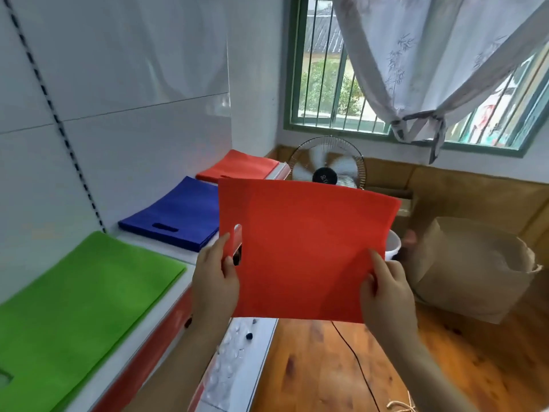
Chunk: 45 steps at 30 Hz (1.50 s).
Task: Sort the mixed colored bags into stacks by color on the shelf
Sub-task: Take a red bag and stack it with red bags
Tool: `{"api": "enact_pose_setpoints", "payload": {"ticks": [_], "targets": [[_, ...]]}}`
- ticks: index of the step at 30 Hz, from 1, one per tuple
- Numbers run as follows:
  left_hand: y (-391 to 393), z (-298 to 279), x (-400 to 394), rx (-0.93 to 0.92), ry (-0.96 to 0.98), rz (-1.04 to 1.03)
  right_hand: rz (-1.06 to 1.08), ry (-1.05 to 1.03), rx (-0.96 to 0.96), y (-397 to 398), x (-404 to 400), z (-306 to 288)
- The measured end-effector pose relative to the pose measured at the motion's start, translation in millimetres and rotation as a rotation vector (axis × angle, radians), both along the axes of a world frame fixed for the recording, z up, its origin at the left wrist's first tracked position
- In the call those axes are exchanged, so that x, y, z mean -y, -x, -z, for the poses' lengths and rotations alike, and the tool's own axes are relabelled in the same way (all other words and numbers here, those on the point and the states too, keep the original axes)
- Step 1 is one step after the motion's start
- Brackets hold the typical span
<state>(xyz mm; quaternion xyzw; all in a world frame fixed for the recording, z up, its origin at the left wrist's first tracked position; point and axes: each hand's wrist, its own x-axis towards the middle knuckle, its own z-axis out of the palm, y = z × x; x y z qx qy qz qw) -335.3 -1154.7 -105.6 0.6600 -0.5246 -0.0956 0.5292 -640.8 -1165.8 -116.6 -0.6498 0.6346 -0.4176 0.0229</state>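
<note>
Room: a white shelf (178,257) runs along the white wall on the left; a barred window with a knotted curtain (416,84) is behind, a fan (326,168) stands below it, and a brown paper sack (469,269) sits on the wooden floor.
Shelf stacks: green bags (74,307) lie nearest, blue bags (178,218) in the middle, red bags (240,166) at the far end, each pile apart from the next.
Held bag: a red bag (306,248) hangs in the air in front of the shelf, beside the blue pile.
Left hand (215,281): thumb on the front, pinching the left edge just beside the handle slot.
Right hand (386,289): thumb on the front, fingers behind, pinching the lower right corner.
Bag look: flat, plain red, roughly square, with an oblong cut-out handle along its left side; its top edge bows slightly.
</note>
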Motion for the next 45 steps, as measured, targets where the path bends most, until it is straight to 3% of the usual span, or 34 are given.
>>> {"api": "enact_pose_setpoints", "payload": {"ticks": [10, 16, 32, 45], "targets": [[58, 2, 196, -0.006, -0.030, -0.047, -0.042, -0.022, 0.047, 55, 207, 9], [59, -1, 284, -0.018, -0.028, -0.185, -0.171, -0.029, 0.020, 51, 333, -5], [-29, 15, 452, -0.016, -0.014, -0.572, -0.560, 0.025, -0.059, -90, 617, -16], [-61, 29, 496, 0.082, -0.390, -0.966, -0.978, -0.066, -0.196, -223, 762, -3]]}}
